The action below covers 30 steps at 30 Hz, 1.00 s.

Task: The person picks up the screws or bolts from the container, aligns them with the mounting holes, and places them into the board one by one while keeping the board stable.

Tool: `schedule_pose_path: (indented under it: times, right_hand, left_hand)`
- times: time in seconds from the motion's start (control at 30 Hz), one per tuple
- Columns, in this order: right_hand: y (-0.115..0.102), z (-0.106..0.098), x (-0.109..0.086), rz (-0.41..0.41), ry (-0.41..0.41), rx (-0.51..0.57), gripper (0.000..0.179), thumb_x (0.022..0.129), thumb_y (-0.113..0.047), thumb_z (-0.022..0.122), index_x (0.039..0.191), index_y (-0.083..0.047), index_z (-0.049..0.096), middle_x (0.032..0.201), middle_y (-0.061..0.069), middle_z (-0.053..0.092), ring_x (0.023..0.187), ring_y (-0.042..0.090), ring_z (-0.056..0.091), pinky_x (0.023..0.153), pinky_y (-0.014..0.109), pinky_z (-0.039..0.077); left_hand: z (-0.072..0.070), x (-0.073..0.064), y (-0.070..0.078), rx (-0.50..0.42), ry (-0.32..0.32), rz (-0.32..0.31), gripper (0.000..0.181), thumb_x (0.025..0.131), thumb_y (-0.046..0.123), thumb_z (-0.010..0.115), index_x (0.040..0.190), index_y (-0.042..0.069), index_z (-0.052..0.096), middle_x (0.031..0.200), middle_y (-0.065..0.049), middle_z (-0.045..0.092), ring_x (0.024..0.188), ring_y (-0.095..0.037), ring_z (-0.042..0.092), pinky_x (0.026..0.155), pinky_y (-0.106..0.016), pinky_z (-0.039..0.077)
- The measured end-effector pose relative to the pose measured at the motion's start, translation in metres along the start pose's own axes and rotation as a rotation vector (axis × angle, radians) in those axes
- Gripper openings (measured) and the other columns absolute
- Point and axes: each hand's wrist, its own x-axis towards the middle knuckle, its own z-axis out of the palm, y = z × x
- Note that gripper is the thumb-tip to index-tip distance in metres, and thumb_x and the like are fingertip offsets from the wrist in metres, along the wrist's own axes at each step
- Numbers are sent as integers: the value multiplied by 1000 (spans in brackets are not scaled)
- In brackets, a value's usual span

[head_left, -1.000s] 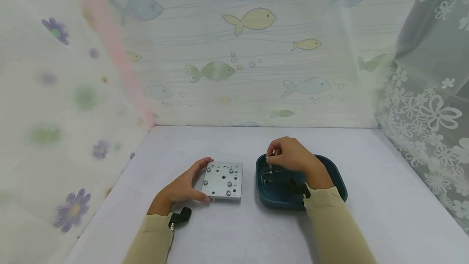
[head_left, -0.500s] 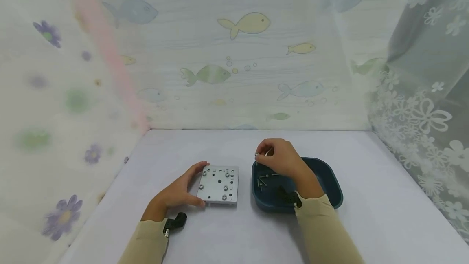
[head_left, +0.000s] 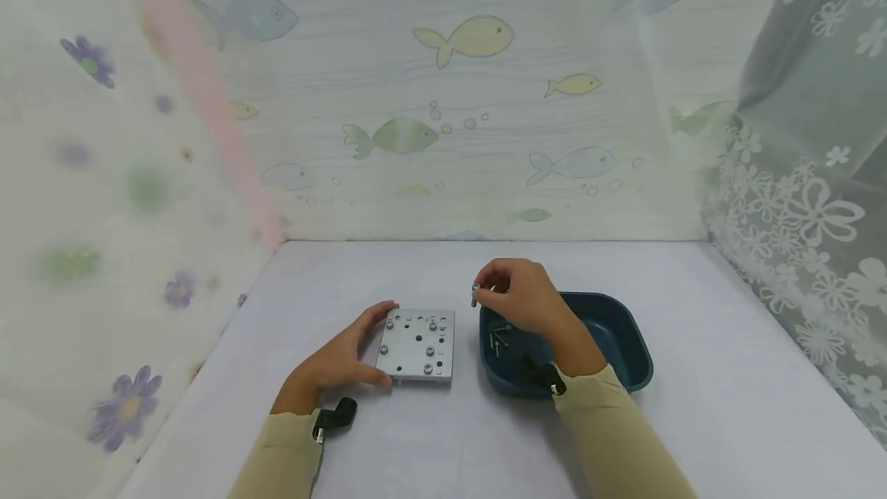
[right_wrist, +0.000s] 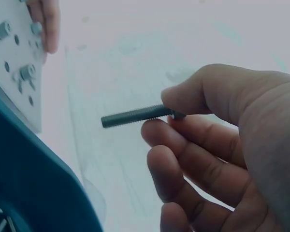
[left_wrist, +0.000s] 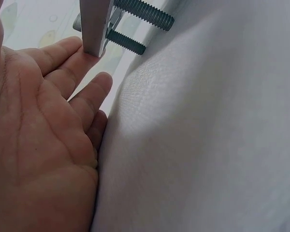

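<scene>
My left hand (head_left: 331, 364) holds a square silver metal plate (head_left: 407, 360) at its left side, thumb at the near corner and fingers at the far one. Several socket-head screws stand in the plate's holes. Threaded shanks (left_wrist: 145, 13) stick out of its underside in the left wrist view. Between thumb and fingertips, my right hand (head_left: 530, 295) pinches a loose socket-head screw (right_wrist: 133, 116) near its head, its threaded end free. That hand is over the left part of a dark blue tray (head_left: 643, 345), with the screw just past the rim towards the plate.
Several more screws (head_left: 497, 339) lie in the left part of the tray. The tray stands right of the plate on a white-covered table (head_left: 443, 445). Patterned curtains (head_left: 485, 137) hang behind and at both sides.
My right hand has lifted the screw out of the tray and moved left with it, to the tray's left rim. The left hand keeps its hold on the plate.
</scene>
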Motion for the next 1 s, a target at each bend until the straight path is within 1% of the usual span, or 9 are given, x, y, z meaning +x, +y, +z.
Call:
schedule_pose_path:
  times: [0.1,0.23,0.33,0.47,0.73,0.83,1.0]
  right_hand:
    - [-3,7,0,-3,1,14,6,94,-30,73,98,-26,73,87,-11,74,81,12,69,72,34,56]
    - [-7,16,0,-7,3,19,6,93,-29,73,99,-25,73,88,-11,73,81,11,69,72,33,57]
    - [-10,20,0,-21,5,23,7,93,-28,73,99,-24,74,89,-10,73,81,11,69,72,33,57]
    - [-13,25,1,-35,1,25,7,93,-27,74,99,-24,74,90,-11,74,81,9,69,71,33,57]
    - [-15,40,2,-71,7,-37,7,93,-27,76,100,-26,75,88,-15,73,81,6,66,69,31,55]
    - [-16,48,1,-79,12,-34,8,93,-27,76,101,-27,76,87,-16,73,81,6,65,69,30,55]
    - [-21,59,0,-75,-21,-24,12,94,-27,76,105,-24,78,90,-16,74,82,6,65,71,29,55]
  left_hand:
    - [0,0,2,-3,3,8,130,58,36,100,164,26,25,169,9,28,160,-22,19,127,-60,9]
    - [-1,0,4,3,3,11,130,58,35,100,164,27,25,169,8,29,159,-22,20,127,-61,9]
    - [-2,0,5,2,6,15,129,58,34,99,163,26,26,169,7,29,159,-23,21,126,-62,9]
    - [-3,0,8,-12,5,12,128,58,31,99,163,27,26,168,10,30,159,-21,21,127,-59,9]
    - [-2,2,5,0,1,2,129,58,34,100,164,28,26,168,11,29,160,-20,19,128,-59,9]
    - [-2,1,3,-14,-10,4,129,59,33,100,164,27,26,168,10,29,160,-21,19,127,-60,9]
    - [-2,0,1,-23,-19,3,127,61,33,100,164,26,25,169,9,29,159,-22,19,127,-60,9]
